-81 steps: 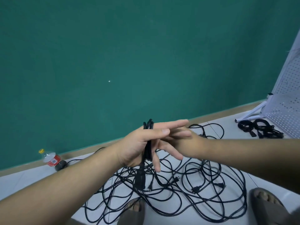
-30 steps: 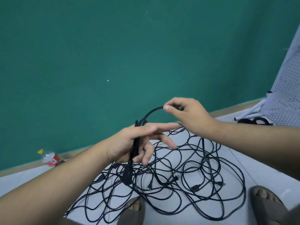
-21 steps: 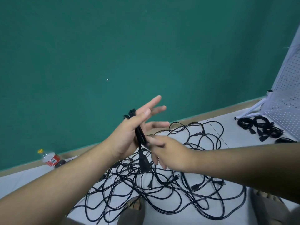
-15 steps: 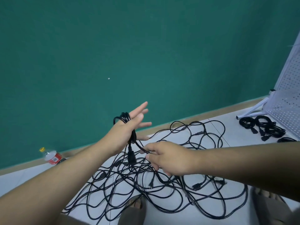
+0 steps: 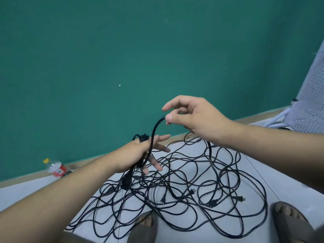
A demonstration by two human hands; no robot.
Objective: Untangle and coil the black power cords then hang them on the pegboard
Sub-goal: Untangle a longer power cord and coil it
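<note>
Black power cords [image 5: 172, 192] sprawl lower centre on the pale grey floor [image 5: 287, 190]. The wall [image 5: 122, 50] is flat teal green, its skirting [image 5: 263, 115] tan. Left, the bottle [image 5: 56, 168] has a yellow cap and red label. Right, the white pegboard [image 5: 310, 106] is dotted with holes.

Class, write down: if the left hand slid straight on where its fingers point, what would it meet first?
Probably the cord hanging from the right hand, though depth is unclear.
</note>
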